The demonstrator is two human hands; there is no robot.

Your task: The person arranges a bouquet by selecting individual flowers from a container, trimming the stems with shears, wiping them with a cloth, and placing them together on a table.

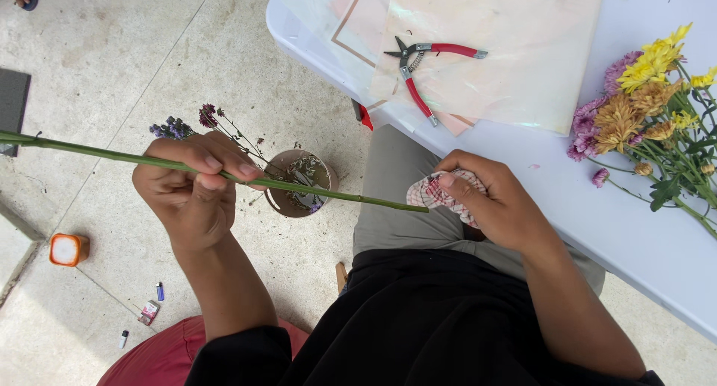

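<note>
The left hand (196, 188) grips a long green stem (224, 175). The right hand (489, 199) closes on a checked cloth (441, 194) at the stem's cut end, beside the white table's (597, 214) edge.

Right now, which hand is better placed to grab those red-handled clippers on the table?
The right hand. It sits by the table edge nearest the clippers, though it holds a checked cloth. The left hand grips the stem over the floor.
</note>
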